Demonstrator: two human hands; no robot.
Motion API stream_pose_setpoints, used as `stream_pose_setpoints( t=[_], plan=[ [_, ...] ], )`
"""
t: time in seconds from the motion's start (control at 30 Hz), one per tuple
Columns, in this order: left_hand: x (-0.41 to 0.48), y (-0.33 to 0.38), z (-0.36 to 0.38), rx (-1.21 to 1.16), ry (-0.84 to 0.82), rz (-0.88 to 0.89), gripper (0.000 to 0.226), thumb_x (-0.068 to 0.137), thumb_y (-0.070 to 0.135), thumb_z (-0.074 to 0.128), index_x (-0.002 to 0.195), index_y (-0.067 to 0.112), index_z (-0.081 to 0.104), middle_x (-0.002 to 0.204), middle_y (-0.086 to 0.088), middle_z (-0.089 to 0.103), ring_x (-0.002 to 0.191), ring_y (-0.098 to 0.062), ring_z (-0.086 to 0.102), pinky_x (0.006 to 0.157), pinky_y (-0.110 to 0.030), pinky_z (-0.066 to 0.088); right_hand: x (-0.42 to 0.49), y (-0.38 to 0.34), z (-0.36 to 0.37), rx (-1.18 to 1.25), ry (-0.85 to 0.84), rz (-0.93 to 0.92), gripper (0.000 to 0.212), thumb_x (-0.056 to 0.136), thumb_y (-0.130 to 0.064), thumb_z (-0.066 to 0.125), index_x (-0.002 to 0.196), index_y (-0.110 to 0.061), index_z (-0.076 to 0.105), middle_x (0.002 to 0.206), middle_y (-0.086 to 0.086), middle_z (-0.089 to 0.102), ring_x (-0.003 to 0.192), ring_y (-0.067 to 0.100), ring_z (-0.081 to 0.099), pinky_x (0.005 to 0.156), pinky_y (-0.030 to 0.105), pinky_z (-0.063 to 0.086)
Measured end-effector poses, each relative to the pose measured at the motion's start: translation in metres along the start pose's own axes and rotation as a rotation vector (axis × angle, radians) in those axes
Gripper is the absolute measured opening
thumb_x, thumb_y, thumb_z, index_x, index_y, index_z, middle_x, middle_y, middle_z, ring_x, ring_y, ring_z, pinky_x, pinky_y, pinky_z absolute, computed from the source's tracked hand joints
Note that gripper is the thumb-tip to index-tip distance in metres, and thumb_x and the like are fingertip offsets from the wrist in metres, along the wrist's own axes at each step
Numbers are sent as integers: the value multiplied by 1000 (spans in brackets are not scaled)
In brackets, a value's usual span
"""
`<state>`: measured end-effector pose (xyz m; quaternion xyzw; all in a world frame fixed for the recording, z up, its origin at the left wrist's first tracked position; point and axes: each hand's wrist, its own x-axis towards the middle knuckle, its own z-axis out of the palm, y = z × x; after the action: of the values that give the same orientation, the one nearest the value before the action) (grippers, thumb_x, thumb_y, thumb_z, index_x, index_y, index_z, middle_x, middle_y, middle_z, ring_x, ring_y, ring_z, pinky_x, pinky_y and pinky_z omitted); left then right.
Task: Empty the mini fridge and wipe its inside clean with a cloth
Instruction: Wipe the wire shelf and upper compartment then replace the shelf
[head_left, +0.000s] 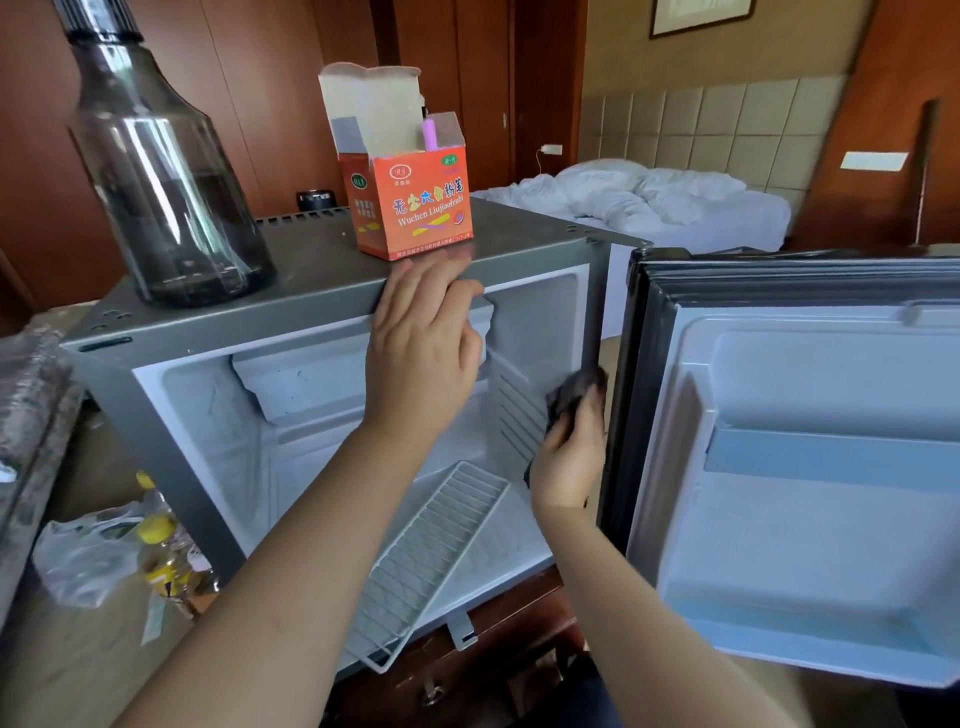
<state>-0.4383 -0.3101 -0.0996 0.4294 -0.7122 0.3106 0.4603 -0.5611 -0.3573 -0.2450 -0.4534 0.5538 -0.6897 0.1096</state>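
My right hand (569, 457) is curled round a dark, crumpled cloth (575, 388), pinching it in a wad and pressing it to the ribbed right inner wall of the grey mini fridge (530, 410), close to the front edge. It is soft and limp, so I think it works best bunched under my fingertips, not spread flat, or it will fold over on the ribs. I cannot quite tell whether it is damp.

My left hand (423, 343) grips the top front lip of the cabinet, fingers laid over the edge and thumb hooked beneath, steadying the box.

Below my wrists, a white wire shelf (431, 561) lies tilted, its near corner hanging out past the bottom sill. It looks light and stiff, and loose enough to slide out if nudged; I would take it by a side rail. I see no food inside.

The white-lined door (810, 467) stands open to the right. On top stand a smoky clear glass bottle (166, 171) and an open orange cardboard chalk box (410, 205).
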Motion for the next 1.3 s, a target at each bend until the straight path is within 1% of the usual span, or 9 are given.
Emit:
stream_pose_setpoints(
  t=[0.13,0.27,0.4,0.5,0.63,0.87,1.07,1.2,1.3],
  plan=[
    [-35,-1,-10,-40,-100,-25,34,81,-7,52,111,2,63,139,-12,51,137,-26,36,117,-43,24,51,-40,9,30,-42,-440,54,86,17,38,139,6,39,147,14,33,139,30,30,116,26,22],
    [-83,2,-8,-129,-166,-200,32,87,0,51,117,4,62,135,-8,54,136,-23,39,112,-41,34,58,-25,2,-87,-154,-679,63,76,27,38,134,4,44,143,25,40,138,33,27,116,30,24],
    [-128,0,4,-222,-209,-496,35,90,20,43,117,11,62,121,-3,62,120,-17,51,98,-30,45,30,6,-17,-257,-162,-770,40,81,10,43,113,1,66,122,14,63,106,32,47,101,31,38],
    [-152,-2,21,-326,-304,-665,26,92,16,56,117,16,63,112,3,66,105,-11,59,85,-20,44,15,4,-20,-227,-229,-682,37,84,0,41,108,-3,70,117,8,66,100,24,53,100,13,33],
    [-173,0,46,-482,-431,-742,28,90,24,62,118,22,62,107,12,67,96,-5,62,85,-22,48,-2,3,-11,-103,-323,-538,34,83,9,49,109,-2,69,112,7,63,106,13,58,98,14,40],
    [-209,-7,76,-442,-426,-824,33,86,21,67,119,22,63,106,11,67,95,-8,63,82,-20,47,-43,28,15,49,-436,-182,38,84,8,61,117,-10,65,110,2,62,104,0,56,89,13,44],
    [-210,-27,85,-346,-356,-908,28,80,24,72,108,26,67,93,17,67,78,0,60,69,-7,43,-60,38,46,358,-578,158,37,86,-17,63,114,-42,61,114,1,67,107,14,63,89,34,53],
    [-219,-39,87,-300,-365,-951,21,78,19,73,98,26,69,89,15,67,77,-1,61,70,-17,48,-58,43,50,527,-660,420,37,91,-1,59,125,-15,60,100,-7,73,99,10,68,86,30,54],
    [-224,-43,84,-337,-445,-980,31,77,23,74,105,30,64,97,17,64,82,0,59,71,-20,48,-56,50,44,631,-714,524,40,87,-1,60,125,-10,59,102,-2,73,99,18,68,86,37,55]
  ],
)
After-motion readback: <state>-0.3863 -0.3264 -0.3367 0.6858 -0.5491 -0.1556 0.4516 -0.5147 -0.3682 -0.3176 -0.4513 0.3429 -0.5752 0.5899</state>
